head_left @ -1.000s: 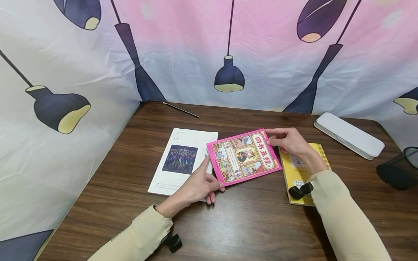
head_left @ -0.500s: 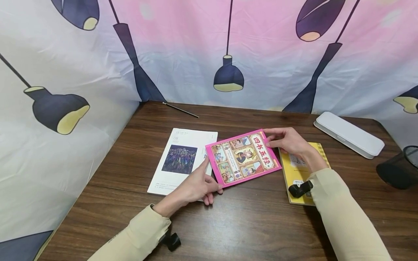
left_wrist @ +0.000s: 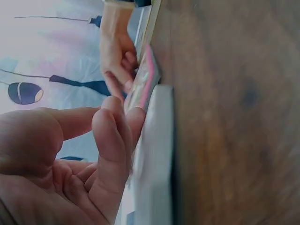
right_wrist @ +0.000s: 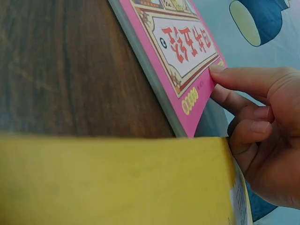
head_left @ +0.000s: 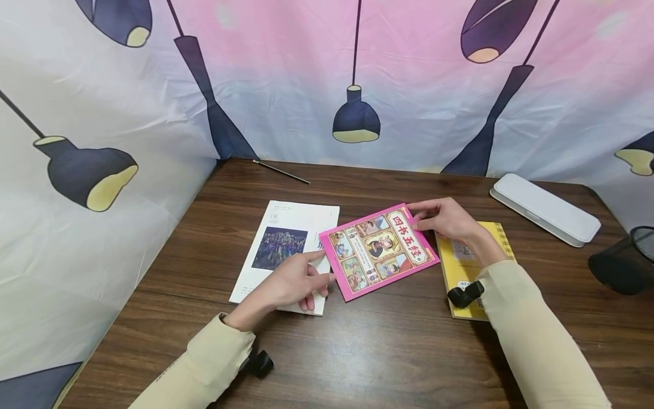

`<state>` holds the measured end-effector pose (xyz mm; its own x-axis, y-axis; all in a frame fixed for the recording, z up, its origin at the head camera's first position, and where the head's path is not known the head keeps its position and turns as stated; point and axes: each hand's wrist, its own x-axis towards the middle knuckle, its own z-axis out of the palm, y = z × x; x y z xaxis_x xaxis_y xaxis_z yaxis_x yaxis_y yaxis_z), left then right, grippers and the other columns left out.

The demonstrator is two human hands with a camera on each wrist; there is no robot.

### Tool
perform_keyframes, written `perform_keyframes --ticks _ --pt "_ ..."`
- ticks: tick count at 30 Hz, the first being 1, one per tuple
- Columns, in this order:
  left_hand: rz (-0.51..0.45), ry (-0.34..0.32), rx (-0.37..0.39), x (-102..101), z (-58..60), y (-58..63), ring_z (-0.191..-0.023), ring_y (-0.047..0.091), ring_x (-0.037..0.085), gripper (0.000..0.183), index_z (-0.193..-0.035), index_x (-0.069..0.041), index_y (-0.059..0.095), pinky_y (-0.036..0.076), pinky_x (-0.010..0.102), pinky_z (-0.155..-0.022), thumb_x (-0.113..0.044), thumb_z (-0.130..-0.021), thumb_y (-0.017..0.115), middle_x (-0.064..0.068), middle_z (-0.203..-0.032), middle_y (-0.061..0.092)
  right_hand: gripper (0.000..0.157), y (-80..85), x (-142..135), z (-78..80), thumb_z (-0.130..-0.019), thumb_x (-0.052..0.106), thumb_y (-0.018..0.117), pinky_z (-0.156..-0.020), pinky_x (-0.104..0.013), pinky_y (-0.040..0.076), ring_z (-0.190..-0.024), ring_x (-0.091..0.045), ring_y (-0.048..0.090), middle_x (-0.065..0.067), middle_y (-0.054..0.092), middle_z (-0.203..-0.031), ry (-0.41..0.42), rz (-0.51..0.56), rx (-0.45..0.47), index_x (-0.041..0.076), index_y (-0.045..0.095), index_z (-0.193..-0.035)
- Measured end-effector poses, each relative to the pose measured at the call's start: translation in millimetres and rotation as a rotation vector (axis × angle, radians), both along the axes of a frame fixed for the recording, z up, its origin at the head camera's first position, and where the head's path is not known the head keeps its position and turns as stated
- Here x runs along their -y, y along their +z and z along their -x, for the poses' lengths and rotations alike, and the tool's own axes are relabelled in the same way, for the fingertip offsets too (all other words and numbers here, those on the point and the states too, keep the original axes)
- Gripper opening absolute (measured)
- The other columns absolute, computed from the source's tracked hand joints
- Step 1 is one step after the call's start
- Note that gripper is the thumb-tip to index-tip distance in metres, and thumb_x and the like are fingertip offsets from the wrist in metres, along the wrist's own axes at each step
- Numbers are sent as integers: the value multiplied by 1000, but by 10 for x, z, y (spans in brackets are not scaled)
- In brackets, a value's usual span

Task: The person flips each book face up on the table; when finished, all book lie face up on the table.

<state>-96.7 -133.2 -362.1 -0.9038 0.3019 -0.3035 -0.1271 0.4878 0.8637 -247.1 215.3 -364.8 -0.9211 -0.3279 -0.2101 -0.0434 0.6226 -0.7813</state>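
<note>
A pink-bordered picture book point(head_left: 378, 250) lies tilted in the middle of the table, its left corner overlapping a white book point(head_left: 293, 216) with a dark picture on its cover. My right hand point(head_left: 447, 220) pinches the pink book at its upper right edge; in the right wrist view the thumb point(right_wrist: 243, 77) presses on the cover's border, the other fingers behind the edge. Over the white book, my left hand point(head_left: 293, 284) has its index finger and thumb extended, tips right at the pink book's left edge. A yellow book point(head_left: 462, 278) lies partly under the right wrist.
A white case point(head_left: 546, 210) lies at the back right, near a black mesh cup point(head_left: 615, 270). A thin dark rod point(head_left: 281, 171) rests by the back edge. A fabric curtain point(head_left: 409, 113) printed with lamps stands behind the brown wooden table point(head_left: 378, 358).
My left hand has slid left and loosened from the pink book's near left corner. The book has turned slightly and shifted a little left. My right hand keeps its pinch, moving slightly left.
</note>
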Motion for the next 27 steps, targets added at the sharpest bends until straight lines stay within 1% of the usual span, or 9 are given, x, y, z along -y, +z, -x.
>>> perform_keyframes --ticks 2,5,8,11,14,19,23,27 --pt "58 8 -26 27 30 41 -42 57 10 67 -161 1 39 54 30 -44 -20 -104 68 6 -73 71 50 6 13 0 -98 16 76 -49 -26 33 -49 -13 35 -13 71 -111 -4 -15 0 12 65 -146" --pt "116 25 -70 61 87 91 -42 57 9 55 -153 0 53 50 25 -43 -19 -104 69 5 -72 71 49 12 33 -5 -97 16 76 -49 -26 33 -49 -12 34 -13 70 -110 -17 -23 0 10 66 -144" --pt "159 48 -100 95 147 115 -42 55 9 47 -147 -1 61 45 22 -42 -18 -103 68 5 -71 72 48 8 53 -12 -97 16 77 -49 -26 32 -49 -12 34 -14 69 -109 -20 -26 -5 8 67 -143" --pt "186 72 -104 122 201 118 -42 55 9 45 -144 -1 64 44 21 -42 -18 -103 69 5 -71 71 47 4 70 -16 -96 16 78 -50 -25 31 -49 -12 33 -13 69 -107 -22 -29 -8 8 68 -142" --pt "204 82 -112 153 250 108 -42 55 9 45 -143 1 63 44 21 -42 -18 -103 69 5 -71 72 46 5 79 -15 -96 16 78 -50 -25 30 -49 -12 32 -12 69 -104 -18 -39 -21 6 69 -140" --pt "243 90 -142 204 334 101 -42 58 10 46 -143 1 63 42 20 -42 -18 -102 70 4 -72 72 43 25 91 -13 -97 16 78 -51 -26 30 -51 -11 32 -12 69 -102 -22 -57 -37 3 70 -137" --pt "270 98 -142 220 392 109 -43 57 9 46 -144 1 63 40 21 -42 -19 -103 69 4 -73 72 41 56 83 -29 -99 18 75 -51 -27 33 -51 -12 34 -12 67 -106 -29 -53 -17 6 70 -138" --pt "279 97 -145 234 448 104 -43 57 10 46 -144 1 62 39 21 -43 -19 -103 69 4 -74 72 42 144 43 -92 -100 22 75 -51 -29 37 -52 -14 39 -13 69 -112 -33 -35 -8 9 69 -139"
